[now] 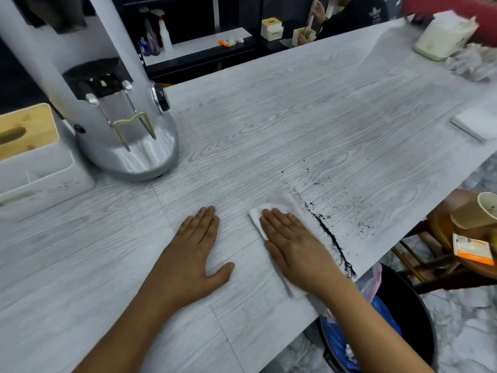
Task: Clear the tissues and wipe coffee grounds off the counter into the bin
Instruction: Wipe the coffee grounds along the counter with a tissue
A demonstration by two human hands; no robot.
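Observation:
My right hand (294,246) lies flat, pressing a white tissue (279,205) onto the grey wood-grain counter (242,130). Just right of the tissue runs a dark line of coffee grounds (333,240), reaching the counter's right edge, with scattered specks farther right. Flat on the bare counter to the left rests my left hand (195,251), fingers together, holding nothing. Below the counter edge stands a black bin (411,302) lined with a blue bag. Crumpled tissues (473,63) lie at the far right corner.
A silver coffee grinder (129,109) stands at the left, next to a white tissue box with a wooden lid (29,149). A folded white napkin (476,125) and a cream tissue pack (441,36) sit at the right. A stool with a paper cup (481,211) stands beside the bin.

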